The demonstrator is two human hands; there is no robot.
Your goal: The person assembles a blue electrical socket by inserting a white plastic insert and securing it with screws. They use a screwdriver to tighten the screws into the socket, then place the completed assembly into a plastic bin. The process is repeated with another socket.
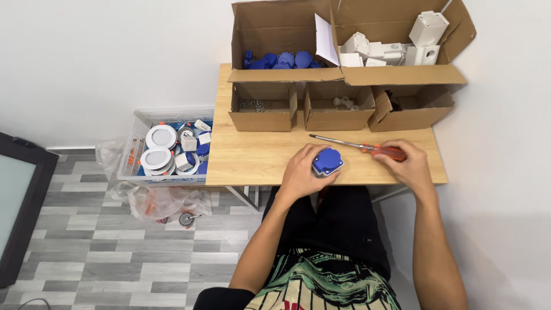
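left hand (299, 170) cupped, right hand (408, 163) curled

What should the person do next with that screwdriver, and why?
Probably swing the screwdriver tip over to the blue part. The right hand grips its orange handle, but the tip points away, lying on the table, while the left hand steadies the part.

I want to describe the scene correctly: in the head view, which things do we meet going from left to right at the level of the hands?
White basket → left hand → blue part → right hand on the screwdriver.
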